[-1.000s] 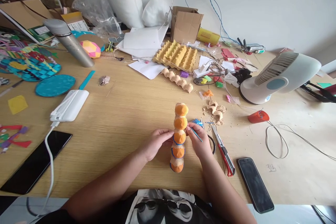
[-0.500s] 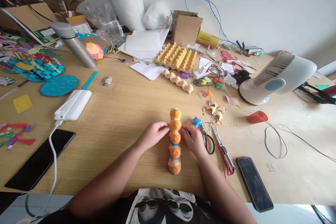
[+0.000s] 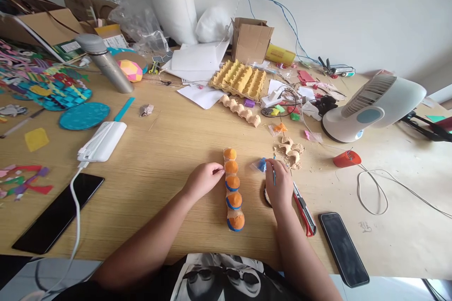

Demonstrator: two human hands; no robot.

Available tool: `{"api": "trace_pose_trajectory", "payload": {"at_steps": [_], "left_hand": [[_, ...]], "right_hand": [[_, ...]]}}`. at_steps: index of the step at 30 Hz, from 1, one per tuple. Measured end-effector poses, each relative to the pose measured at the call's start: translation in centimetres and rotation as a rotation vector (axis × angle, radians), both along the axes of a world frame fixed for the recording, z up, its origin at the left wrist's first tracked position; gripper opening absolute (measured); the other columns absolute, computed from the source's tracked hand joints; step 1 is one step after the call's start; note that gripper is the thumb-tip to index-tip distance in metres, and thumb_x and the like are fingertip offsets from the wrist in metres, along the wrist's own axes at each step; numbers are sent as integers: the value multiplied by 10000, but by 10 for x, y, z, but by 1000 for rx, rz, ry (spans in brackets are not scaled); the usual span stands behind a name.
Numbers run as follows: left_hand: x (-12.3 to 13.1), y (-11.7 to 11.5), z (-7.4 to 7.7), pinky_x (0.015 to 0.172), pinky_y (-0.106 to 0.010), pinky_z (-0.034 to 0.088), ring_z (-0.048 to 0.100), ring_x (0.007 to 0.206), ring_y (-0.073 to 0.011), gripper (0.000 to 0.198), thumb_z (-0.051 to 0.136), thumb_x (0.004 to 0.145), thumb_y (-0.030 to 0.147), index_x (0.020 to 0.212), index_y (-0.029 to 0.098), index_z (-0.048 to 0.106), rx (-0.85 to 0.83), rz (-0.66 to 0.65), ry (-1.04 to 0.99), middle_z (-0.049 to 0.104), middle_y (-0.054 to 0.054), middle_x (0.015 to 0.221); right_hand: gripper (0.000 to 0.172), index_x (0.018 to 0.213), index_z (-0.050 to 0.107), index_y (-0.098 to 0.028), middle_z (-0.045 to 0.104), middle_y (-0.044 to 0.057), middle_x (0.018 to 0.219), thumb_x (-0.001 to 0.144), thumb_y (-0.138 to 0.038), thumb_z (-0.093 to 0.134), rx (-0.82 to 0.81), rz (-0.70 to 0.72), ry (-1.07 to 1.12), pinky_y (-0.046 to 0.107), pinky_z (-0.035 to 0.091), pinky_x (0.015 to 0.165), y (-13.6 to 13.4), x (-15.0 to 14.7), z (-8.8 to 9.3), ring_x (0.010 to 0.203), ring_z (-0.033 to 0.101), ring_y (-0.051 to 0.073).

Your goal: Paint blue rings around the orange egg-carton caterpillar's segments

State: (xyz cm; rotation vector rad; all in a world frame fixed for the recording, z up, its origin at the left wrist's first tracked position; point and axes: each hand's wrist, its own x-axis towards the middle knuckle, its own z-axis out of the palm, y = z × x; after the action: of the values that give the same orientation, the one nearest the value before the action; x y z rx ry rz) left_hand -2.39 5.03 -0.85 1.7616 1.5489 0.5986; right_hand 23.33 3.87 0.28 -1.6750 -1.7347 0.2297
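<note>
A strip of egg-carton cups (image 3: 232, 190), painted orange with blue bands, lies lengthwise on the wooden table (image 3: 169, 150) in front of me. My left hand (image 3: 205, 181) pinches its left side near the far end. My right hand (image 3: 278, 187) is off to the right of the strip, fingers closed round a thin blue-tipped paintbrush (image 3: 274, 174), whose tip reaches toward a small blue paint packet (image 3: 261, 165). Scissors lie mostly hidden under my right hand.
A red utility knife (image 3: 302, 210) and a black phone (image 3: 343, 248) lie right of my hand. Further off are cardboard scraps (image 3: 290, 146), a red cup (image 3: 347, 158), a white fan (image 3: 374, 106), a yellow egg tray (image 3: 238, 78), a power bank (image 3: 102, 141) and another phone (image 3: 58, 213).
My right hand left the strip and moved right with the brush to the blue paint packet. The strip was lowered flat on the table, and my left hand stays on it.
</note>
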Motion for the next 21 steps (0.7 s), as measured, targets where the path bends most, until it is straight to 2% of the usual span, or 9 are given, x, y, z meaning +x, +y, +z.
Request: {"api": "trace_pose_trajectory", "payload": {"at_steps": [2, 5, 9, 14, 17, 19, 21], "left_hand": [[-1, -1, 1, 710, -292, 467, 703, 779, -206, 219, 579, 944, 310, 866, 218, 762, 14, 17, 29, 791, -34, 857], [-1, -1, 2, 697, -300, 447, 705, 818, -212, 165, 604, 935, 299, 873, 224, 738, 42, 42, 63, 794, -31, 915], [0, 0, 0, 726, -304, 477, 724, 884, -217, 126, 612, 936, 272, 932, 237, 733, 88, 56, 75, 796, -21, 958], [1, 3, -6, 881, -334, 532, 734, 1043, -232, 232, 572, 950, 209, 1091, 251, 751, 66, 69, 11, 801, -26, 1131], [1, 3, -7, 901, -343, 541, 730, 1069, -232, 259, 578, 948, 197, 1138, 250, 745, 89, 88, -12, 793, -30, 1169], [1, 2, -6, 864, -335, 548, 732, 1028, -225, 251, 604, 937, 199, 1141, 250, 742, 127, 110, -24, 793, -30, 1132], [2, 0, -4, 825, -328, 547, 726, 973, -213, 232, 617, 939, 205, 1131, 248, 740, 192, 122, -44, 790, -27, 1084]], "right_hand": [[310, 1221, 702, -183, 765, 134, 1218, 989, -210, 499, 29, -11, -126, 485, 489, 1051, 6, 6, -5, 1192, 648, 321], [514, 1346, 651, -182, 702, 120, 1401, 869, -49, 513, -120, 19, -255, 560, 432, 1139, 11, 8, -13, 1376, 541, 355], [579, 1383, 632, -235, 678, 72, 1450, 865, -21, 486, -224, 45, -311, 604, 389, 1180, 10, 5, -14, 1446, 491, 348], [627, 1456, 565, -255, 590, 78, 1552, 863, -55, 527, -237, 130, -364, 639, 358, 1191, 7, 0, -11, 1487, 451, 355], [581, 1406, 600, -245, 628, 96, 1502, 858, -57, 553, -222, 202, -379, 618, 353, 1194, 9, 0, -12, 1493, 437, 356], [487, 1296, 664, -221, 702, 121, 1362, 866, -34, 530, -199, 214, -346, 570, 396, 1162, 10, 1, -12, 1399, 528, 346], [350, 1181, 700, -197, 731, 135, 1207, 911, -65, 518, -164, 207, -262, 503, 475, 1067, 10, 2, -11, 1210, 636, 321]]}}
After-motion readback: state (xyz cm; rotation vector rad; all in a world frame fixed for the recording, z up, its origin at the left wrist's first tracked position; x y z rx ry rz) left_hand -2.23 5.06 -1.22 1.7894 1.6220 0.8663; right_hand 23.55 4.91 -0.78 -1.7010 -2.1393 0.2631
